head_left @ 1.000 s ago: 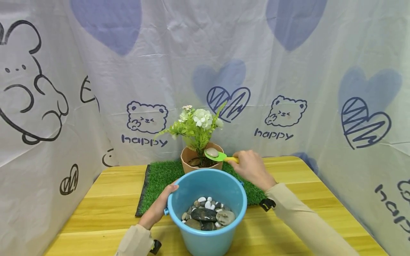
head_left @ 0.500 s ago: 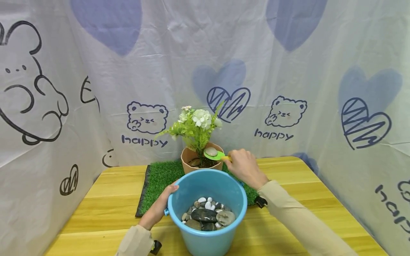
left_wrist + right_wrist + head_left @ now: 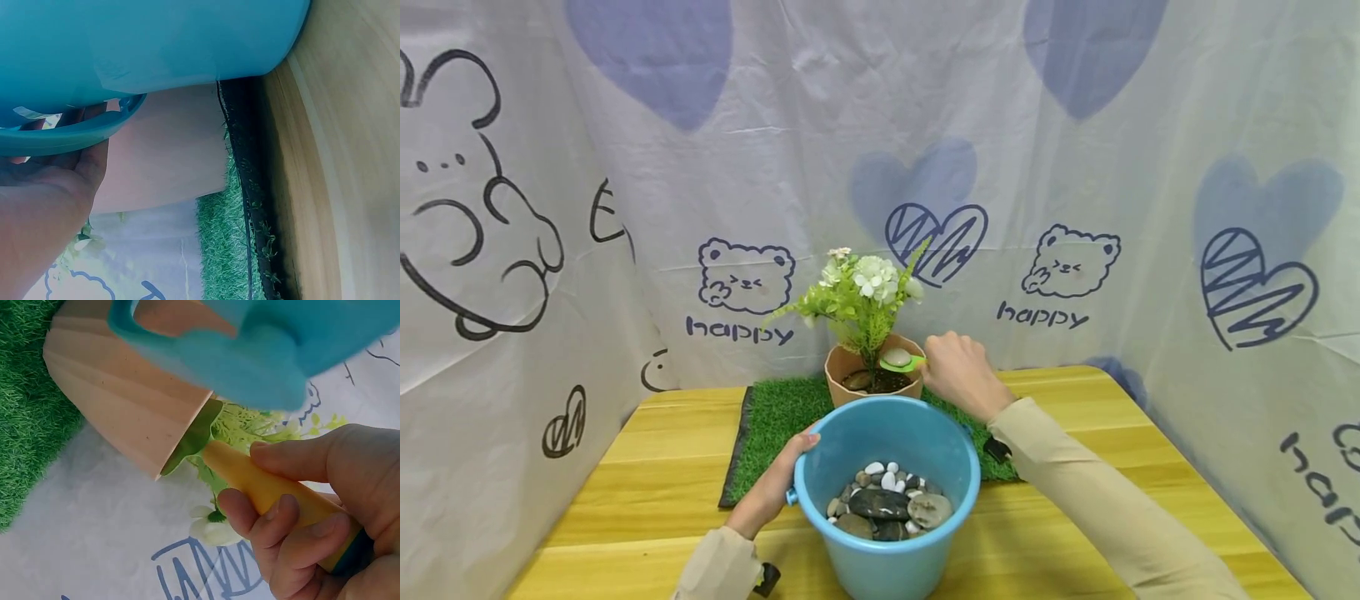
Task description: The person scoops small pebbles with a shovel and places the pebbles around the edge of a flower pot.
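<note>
My right hand [image 3: 962, 375] grips the yellow handle of a small garden trowel [image 3: 250, 478] with a green blade. On that blade sits a smooth pale stone [image 3: 898, 357], over the right side of a peach flowerpot [image 3: 838, 385] holding a plant [image 3: 874, 279] with white flowers. My left hand [image 3: 775, 482] holds a blue bucket [image 3: 887, 575] by its left rim, thumb on top. In the left wrist view its fingers pass between the bucket wall and the blue handle [image 3: 69, 142]. Pebbles and larger stones [image 3: 880, 504] lie in the bucket.
The pot stands on a green artificial-turf mat [image 3: 775, 425], behind the bucket. Under everything is a yellow wooden table [image 3: 647, 500]. A printed white cloth [image 3: 820, 100] encloses the back and sides.
My right hand has swung left and slightly up, hiding more of the trowel handle. The stone stays on the blade. My left hand and the bucket hold still.
</note>
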{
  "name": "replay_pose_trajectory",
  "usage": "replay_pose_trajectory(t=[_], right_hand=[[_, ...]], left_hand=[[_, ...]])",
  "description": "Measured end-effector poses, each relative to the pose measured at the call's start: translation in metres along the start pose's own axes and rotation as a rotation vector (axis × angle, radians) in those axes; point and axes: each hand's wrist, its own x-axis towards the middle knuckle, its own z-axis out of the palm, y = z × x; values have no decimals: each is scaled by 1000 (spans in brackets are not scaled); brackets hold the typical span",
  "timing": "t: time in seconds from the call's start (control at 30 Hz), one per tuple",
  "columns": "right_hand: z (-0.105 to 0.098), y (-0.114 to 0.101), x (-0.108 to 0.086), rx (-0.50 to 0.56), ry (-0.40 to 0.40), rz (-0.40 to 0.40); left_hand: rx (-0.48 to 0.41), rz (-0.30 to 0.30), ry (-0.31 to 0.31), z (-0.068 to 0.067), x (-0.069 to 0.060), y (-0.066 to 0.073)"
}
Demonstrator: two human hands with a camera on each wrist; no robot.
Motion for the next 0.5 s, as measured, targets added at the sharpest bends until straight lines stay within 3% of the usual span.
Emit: replay_pose_trajectory(t=[0.5], right_hand=[[8, 1, 21, 7, -151, 18]], left_hand=[[7, -10, 13, -1, -1, 1]])
